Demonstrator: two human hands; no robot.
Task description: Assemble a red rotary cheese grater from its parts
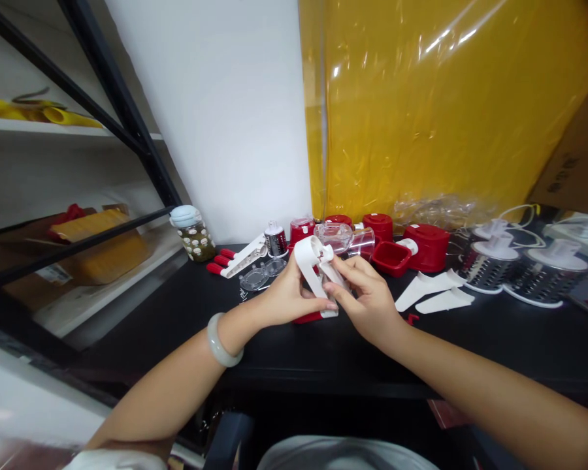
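Over the black table, my left hand [289, 294] wraps round a white plastic grater body [310, 258] with a round opening at its upper end and a red part at its base. From the other side, the thumb and fingers of my right hand [367, 297] grip a white plastic piece at the same body, close to its upper end. Whether that piece is separate from the body, I cannot tell. Left of my hands lie white handles with red ends [232, 261] and clear round discs [262, 275]. To the right are flat white plastic panels [428, 287] and a small red part [412, 318].
Red plastic housings [426, 247] and clear cups [334, 236] line the back. Metal grater drums [543, 274] stand at the right, one small drum [276, 240] at the left. A patterned jar [192, 235] is at the back left, beside a black-framed shelf [149, 156].
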